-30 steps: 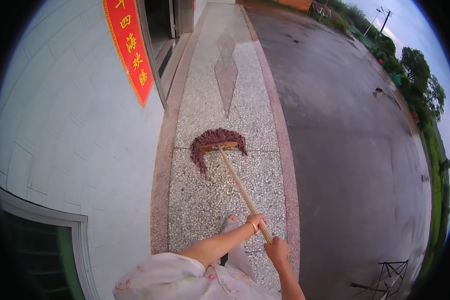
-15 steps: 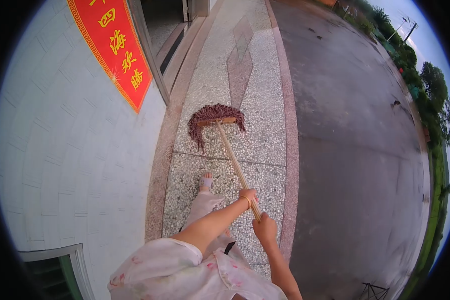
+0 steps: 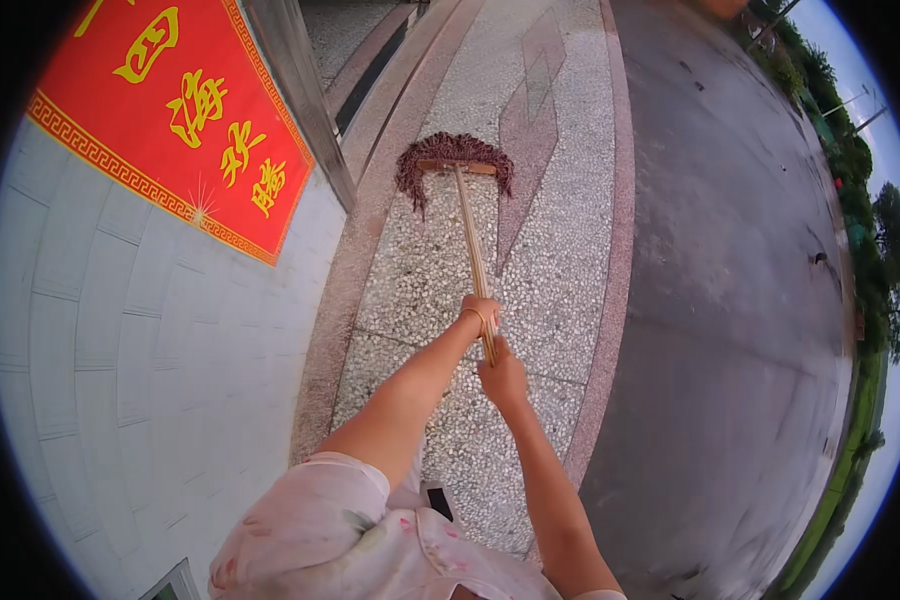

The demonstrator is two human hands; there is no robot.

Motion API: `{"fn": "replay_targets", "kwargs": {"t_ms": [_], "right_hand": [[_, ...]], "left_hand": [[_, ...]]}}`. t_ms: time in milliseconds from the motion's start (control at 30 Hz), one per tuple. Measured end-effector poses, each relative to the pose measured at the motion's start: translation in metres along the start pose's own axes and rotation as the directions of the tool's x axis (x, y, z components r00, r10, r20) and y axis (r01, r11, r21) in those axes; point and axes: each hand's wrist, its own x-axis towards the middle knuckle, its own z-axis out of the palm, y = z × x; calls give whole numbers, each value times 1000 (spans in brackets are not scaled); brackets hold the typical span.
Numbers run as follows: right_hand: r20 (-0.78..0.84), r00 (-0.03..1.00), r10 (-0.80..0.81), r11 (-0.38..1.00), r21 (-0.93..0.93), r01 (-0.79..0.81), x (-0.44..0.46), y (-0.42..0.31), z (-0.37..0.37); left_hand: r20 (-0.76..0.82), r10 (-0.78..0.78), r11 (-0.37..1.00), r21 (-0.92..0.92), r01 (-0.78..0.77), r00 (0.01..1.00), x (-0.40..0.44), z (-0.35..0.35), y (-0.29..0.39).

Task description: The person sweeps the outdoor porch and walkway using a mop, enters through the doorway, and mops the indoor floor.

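A mop with a dark red string head and a wooden crosspiece [image 3: 455,163] lies ahead on the speckled stone floor [image 3: 420,270]. Its long pale handle slants back toward my body. My left hand [image 3: 481,312], with a bracelet at the wrist, is wrapped round the handle. Just below it, my right hand [image 3: 502,375] grips the handle's near end. Both arms stretch forward. The mop strands spread in an arc, touching the floor beside a reddish diamond inlay [image 3: 528,130].
To the left rises a white tiled wall [image 3: 100,320] with a red banner [image 3: 190,110] in yellow characters, beside a metal door frame [image 3: 305,90]. A pinkish stone border [image 3: 620,200] edges the walkway. Beyond it on the right spreads wet grey concrete [image 3: 720,300].
I have moved forward along the walkway, so the banner and doorway look nearer. My arms reach further out, and the mop head is further ahead, beside the inlay. Both hands keep their grip.
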Motion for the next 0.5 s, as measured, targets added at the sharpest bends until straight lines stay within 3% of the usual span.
{"fn": "replay_targets", "kwargs": {"t_ms": [33,133,167,233,267,367,467,500], "right_hand": [[46,999,-10,1000,-1,10,15,-13,11],[115,993,0,999,-32,3,13,-40,30],[125,992,18,998,-60,-11,2,-47,31],[111,993,-37,999,-11,39,-35,-39,30],[79,994,-81,997,5,81,-58,-29,30],[146,988,-45,999,-6,47,-139,-4,12],[190,982,-9,1000,20,5,-238,14,-14],[191,981,-19,1000,26,14,-273,22,-19]], "left_hand": [[-10,-2,1000,-9,2,1000,21,-14,8],[-50,232,833,526,-172,971,39,-50,21],[-55,232,832,528,-169,971,35,-55,19],[-104,305,670,730,-135,947,37,-62,-3],[-62,149,685,726,-57,987,-9,-55,14],[-139,125,613,789,34,982,-18,-53,-38],[-188,139,635,770,58,972,-47,-60,-104],[-132,66,637,768,60,989,-61,-69,-124]]}}
